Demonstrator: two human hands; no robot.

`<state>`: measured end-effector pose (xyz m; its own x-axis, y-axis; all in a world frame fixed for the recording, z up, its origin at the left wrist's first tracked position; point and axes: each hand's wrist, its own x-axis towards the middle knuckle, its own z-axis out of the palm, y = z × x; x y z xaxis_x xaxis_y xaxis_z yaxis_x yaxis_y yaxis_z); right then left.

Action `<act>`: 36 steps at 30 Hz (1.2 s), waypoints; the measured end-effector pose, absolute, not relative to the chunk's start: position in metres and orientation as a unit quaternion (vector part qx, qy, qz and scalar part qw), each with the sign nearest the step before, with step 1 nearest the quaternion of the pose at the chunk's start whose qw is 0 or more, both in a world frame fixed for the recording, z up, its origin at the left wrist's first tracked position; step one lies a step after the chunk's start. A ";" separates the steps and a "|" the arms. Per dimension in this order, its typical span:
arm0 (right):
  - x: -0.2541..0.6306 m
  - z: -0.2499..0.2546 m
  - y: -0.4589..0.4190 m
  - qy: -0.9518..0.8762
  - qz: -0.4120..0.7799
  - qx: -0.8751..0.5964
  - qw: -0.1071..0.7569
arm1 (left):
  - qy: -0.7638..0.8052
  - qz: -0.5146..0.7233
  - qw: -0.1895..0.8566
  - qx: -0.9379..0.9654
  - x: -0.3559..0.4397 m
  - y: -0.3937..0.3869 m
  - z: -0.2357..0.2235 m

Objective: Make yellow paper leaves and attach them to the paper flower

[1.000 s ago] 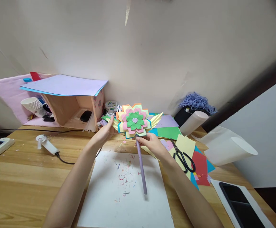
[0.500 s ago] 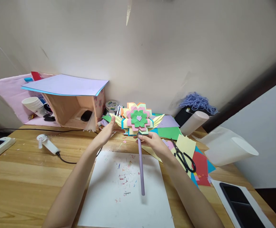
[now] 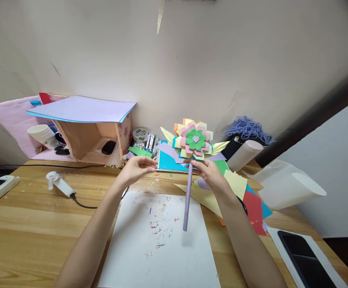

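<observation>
A layered paper flower [image 3: 195,140] in green, pink, yellow, blue and orange is held up above the table, with a pale purple heart at its centre. Two yellow paper leaves [image 3: 221,149] stick out at its sides, and a purple paper tube stem [image 3: 187,200] slants down from it. My right hand [image 3: 211,174] grips the stem just under the bloom, between thumb and fingers. To the left, apart from the flower, my left hand [image 3: 136,170] holds nothing, its fingers stretched out to the right. A paint-marked white sheet [image 3: 156,248] lies below both hands.
Coloured paper [image 3: 253,206] and a cream sheet [image 3: 205,198] lie by my right forearm, which mostly covers the scissors. A glue gun [image 3: 60,185] rests on the left. Behind stand a pink box [image 3: 124,132] and markers [image 3: 150,143]; a phone [image 3: 306,256] is at right.
The flower has moved right and up with my right hand and tilted. My left hand has come away from the left leaf. My right forearm now covers most of the scissors.
</observation>
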<state>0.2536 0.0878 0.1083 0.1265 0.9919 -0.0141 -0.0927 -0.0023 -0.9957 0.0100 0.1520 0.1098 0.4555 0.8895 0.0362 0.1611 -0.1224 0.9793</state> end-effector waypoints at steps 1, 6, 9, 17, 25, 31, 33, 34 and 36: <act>0.257 0.110 0.088 -0.438 0.491 -0.504 0.560 | 0.393 0.349 0.528 0.668 0.010 0.152 0.110; 0.274 0.117 0.086 -0.418 0.475 -0.506 0.586 | 0.416 0.393 0.520 0.635 0.008 0.152 0.113; 0.278 0.118 0.086 -0.415 0.473 -0.505 0.590 | 0.449 0.412 0.529 0.590 0.008 0.153 0.112; 0.273 0.118 0.086 -0.431 0.477 -0.510 0.571 | 0.439 0.434 0.534 0.578 0.012 0.157 0.105; 0.271 0.116 0.085 -0.454 0.477 -0.502 0.560 | 0.393 0.465 0.534 0.587 0.010 0.156 0.108; 0.272 0.110 0.086 -0.464 0.471 -0.503 0.557 | 0.456 0.500 0.428 0.599 -0.007 0.169 0.103; 0.272 0.109 0.087 -0.468 0.470 -0.502 0.555 | 0.494 0.519 0.354 0.601 -0.015 0.177 0.095; 0.272 0.108 0.087 -0.468 0.471 -0.502 0.554 | 0.506 0.528 0.324 0.599 -0.019 0.180 0.091; 0.270 0.107 0.088 -0.467 0.475 -0.503 0.551 | 0.519 0.540 0.295 0.594 -0.024 0.187 0.081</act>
